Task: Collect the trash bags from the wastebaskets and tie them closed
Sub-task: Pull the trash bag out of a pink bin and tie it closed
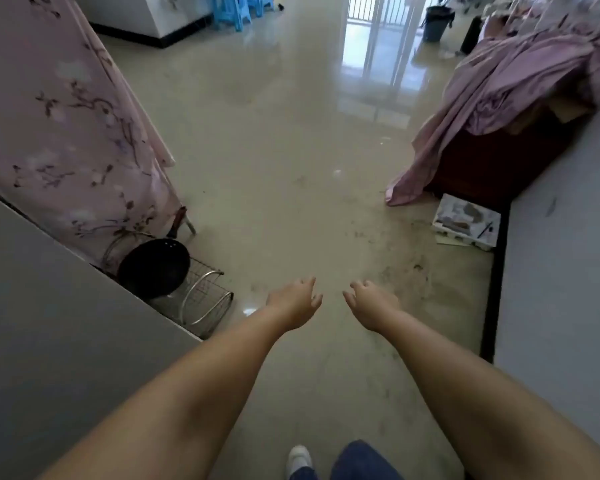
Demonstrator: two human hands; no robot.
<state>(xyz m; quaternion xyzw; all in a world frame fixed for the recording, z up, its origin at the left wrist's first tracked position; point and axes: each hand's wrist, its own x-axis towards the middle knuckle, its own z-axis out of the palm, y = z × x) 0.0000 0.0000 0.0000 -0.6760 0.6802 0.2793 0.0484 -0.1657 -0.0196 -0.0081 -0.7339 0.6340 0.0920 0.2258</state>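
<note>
A dark grey wastebasket [436, 25] lined with a black trash bag stands far off at the back right, beside the balcony door. My left hand [297, 301] and my right hand [371, 303] are stretched out side by side over the tiled floor, fingers loosely spread, holding nothing. Both hands are far from the wastebasket.
A pink floral cloth [66, 126] hangs on the left, with a black pan [155, 266] in a wire rack [201, 299] below it. A grey surface [49, 341] is at the near left. Purple bedding [520, 88] drapes furniture on the right; a flat box [466, 221] lies by the wall. Blue stools [238, 10] stand at the back.
</note>
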